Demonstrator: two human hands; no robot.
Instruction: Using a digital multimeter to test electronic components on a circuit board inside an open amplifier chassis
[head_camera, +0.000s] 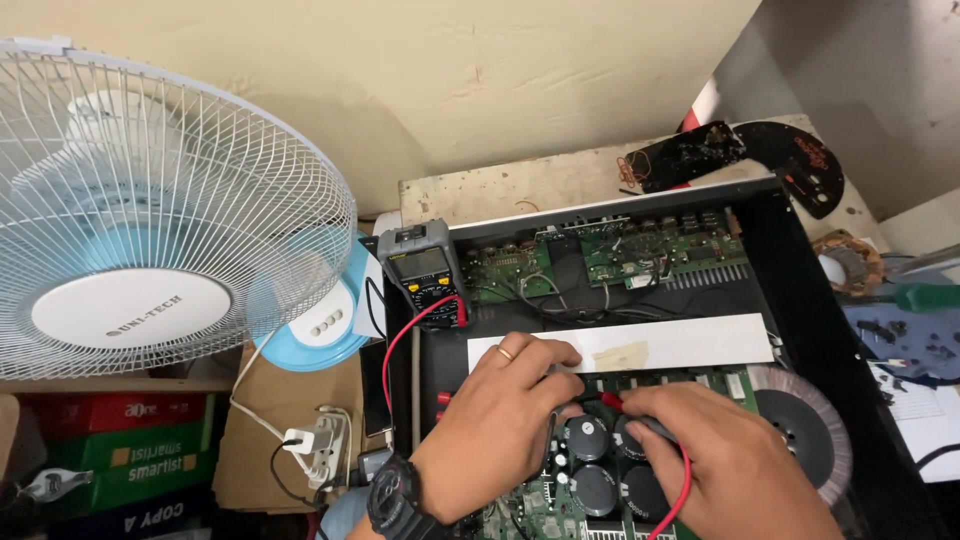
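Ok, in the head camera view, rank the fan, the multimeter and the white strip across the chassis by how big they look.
1. Fan, though nearer the camera.
2. White strip.
3. Multimeter.

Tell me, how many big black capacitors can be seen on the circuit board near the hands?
4. They stand in a square between the left hand and right hand: capacitors at upper left, upper right, lower left and lower right. More may be hidden under the hands.

A grey multimeter's pale screen (424, 263) stands centre-left; red, green and blue boxes (125, 450) are stacked near left.
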